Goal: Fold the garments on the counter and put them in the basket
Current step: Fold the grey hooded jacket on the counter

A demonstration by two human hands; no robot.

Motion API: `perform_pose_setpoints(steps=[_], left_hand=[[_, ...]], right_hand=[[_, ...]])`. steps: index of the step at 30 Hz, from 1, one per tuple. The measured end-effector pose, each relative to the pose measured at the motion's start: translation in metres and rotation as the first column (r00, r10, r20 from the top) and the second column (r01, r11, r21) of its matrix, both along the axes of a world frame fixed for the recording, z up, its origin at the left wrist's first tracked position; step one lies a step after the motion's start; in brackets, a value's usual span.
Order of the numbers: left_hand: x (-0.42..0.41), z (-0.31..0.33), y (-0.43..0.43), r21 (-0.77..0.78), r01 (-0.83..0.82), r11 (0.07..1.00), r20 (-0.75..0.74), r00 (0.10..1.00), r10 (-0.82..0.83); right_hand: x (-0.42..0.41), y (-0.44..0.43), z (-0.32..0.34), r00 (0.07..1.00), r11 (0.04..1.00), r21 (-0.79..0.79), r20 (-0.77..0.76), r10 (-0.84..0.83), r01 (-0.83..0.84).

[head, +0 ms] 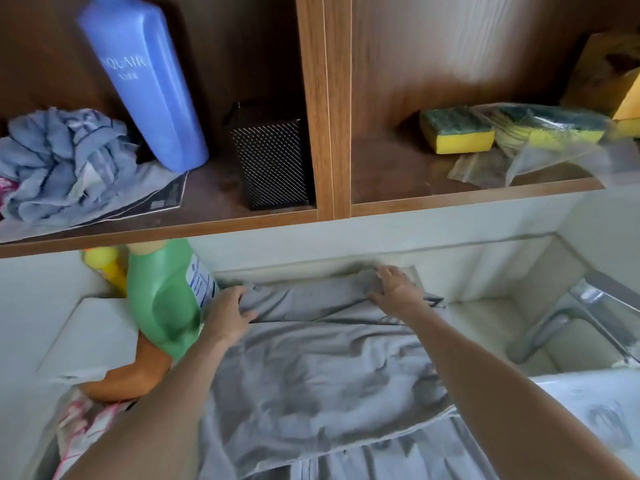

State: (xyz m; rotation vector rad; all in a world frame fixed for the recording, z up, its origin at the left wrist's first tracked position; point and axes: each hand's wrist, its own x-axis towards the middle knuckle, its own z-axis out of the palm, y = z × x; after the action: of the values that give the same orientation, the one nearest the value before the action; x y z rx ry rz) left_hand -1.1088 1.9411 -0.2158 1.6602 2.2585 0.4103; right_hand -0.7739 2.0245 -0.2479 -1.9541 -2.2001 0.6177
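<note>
I'm seeing the grey garment (311,368) lying spread and wrinkled just right of the green bottle (162,299), far edge bunched into a fold.

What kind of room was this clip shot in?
Probably a home laundry or utility corner: a tap at a white basin, a green bottle, sponges on a wooden shelf, and a grey garment spread on the counter.

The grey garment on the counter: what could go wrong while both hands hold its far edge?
The left hand grips the grey cloth garment beside the green plastic bottle; lifting may tip it. The right hand holds the edge near the white sink basin, so cloth could slide in.
</note>
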Motion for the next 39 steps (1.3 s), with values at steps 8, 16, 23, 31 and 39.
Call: perform_pose_setpoints(steps=[8, 16, 23, 31, 39], left_hand=[[-0.018, -0.016, 0.047, -0.332, -0.170, 0.928, 0.119, 0.968, 0.220], [-0.006, 0.023, 0.038, -0.013, -0.127, 0.992, 0.274, 0.954, 0.126], [-0.017, 0.075, -0.007, 0.179, -0.197, 0.964, 0.612, 0.789, 0.048], [-0.003, 0.053, -0.138, 0.219, -0.141, 0.966, 0.742, 0.667, -0.070], [0.005, -0.015, -0.226, 0.056, -0.192, 0.980, 0.774, 0.628, 0.079]], right_hand=[[0.009, 0.033, 0.003, 0.997, 0.989, -0.131, 0.020, 0.077, -0.074], [0.011, 0.023, 0.074, 0.987, 0.997, 0.081, 0.157, -0.022, 0.009], [0.024, -0.035, 0.145, 0.918, 0.996, 0.047, -0.394, -0.045, 0.069], [0.055, -0.153, 0.105, 0.626, 0.991, -0.117, -0.769, -0.132, 0.065], [0.057, -0.239, 0.027, 0.735, 0.967, -0.093, -0.634, -0.240, 0.236]])
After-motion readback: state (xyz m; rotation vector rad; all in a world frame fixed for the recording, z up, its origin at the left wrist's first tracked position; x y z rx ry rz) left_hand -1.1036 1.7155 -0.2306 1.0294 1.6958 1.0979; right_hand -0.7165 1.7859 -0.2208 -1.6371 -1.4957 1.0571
